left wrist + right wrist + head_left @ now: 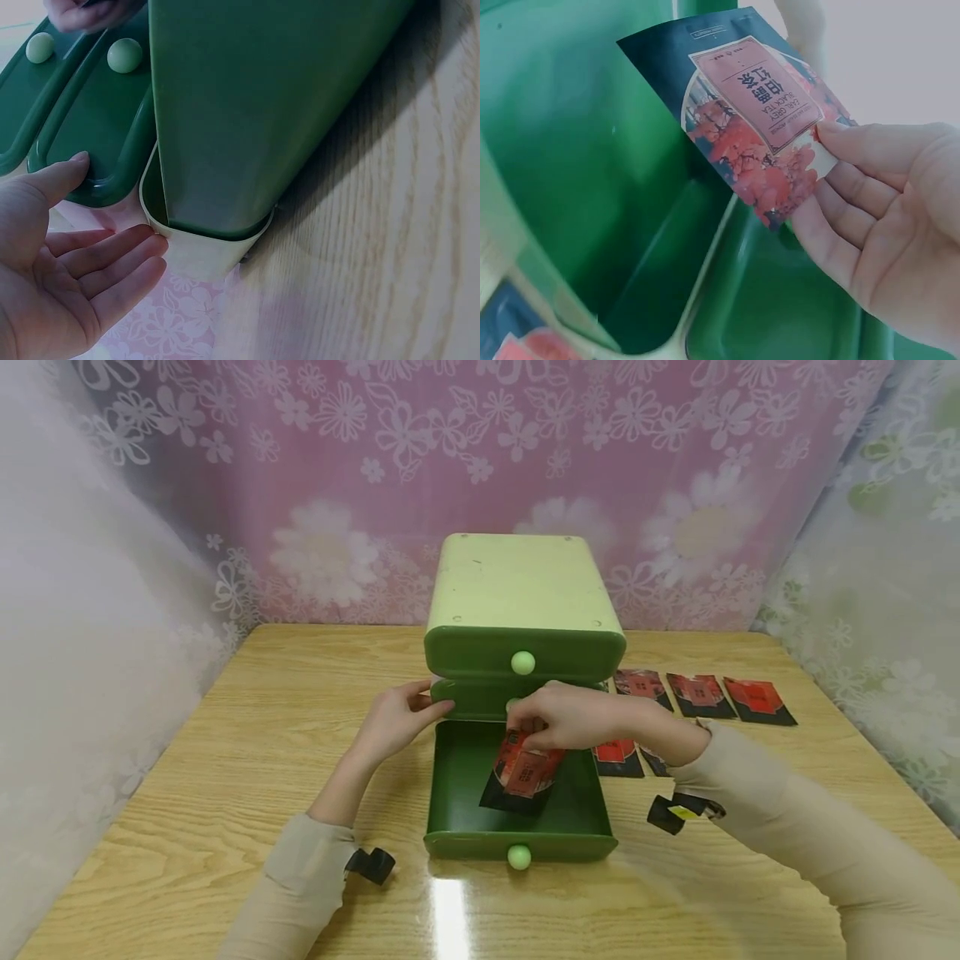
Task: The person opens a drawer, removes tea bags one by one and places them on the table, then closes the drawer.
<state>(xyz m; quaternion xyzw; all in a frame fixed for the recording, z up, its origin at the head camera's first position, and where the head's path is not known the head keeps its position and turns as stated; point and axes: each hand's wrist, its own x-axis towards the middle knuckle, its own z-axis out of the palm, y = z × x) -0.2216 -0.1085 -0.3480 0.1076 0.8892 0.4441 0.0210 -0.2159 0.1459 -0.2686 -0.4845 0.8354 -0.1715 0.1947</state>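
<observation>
My right hand (573, 718) pinches a tea packet (525, 774) by one end, between thumb and fingers. The packet is black and red; "Earl Grey Black Tea" is printed on its label (757, 90) in the right wrist view. It hangs tilted over the pulled-out bottom drawer (521, 846) of a green cabinet (525, 581). At the cabinet's left side is my left hand (397, 718). Its thumb (64, 180) lies on the front of the middle drawer (105, 120), and its other fingers extend loosely beside the cabinet's side.
Several similar packets (757, 700) lie on the wooden table (300, 693) right of the cabinet, partly behind my right arm. The top drawer (472, 652) and the middle drawer have round light green knobs. A pink floral curtain (480, 460) hangs behind the table.
</observation>
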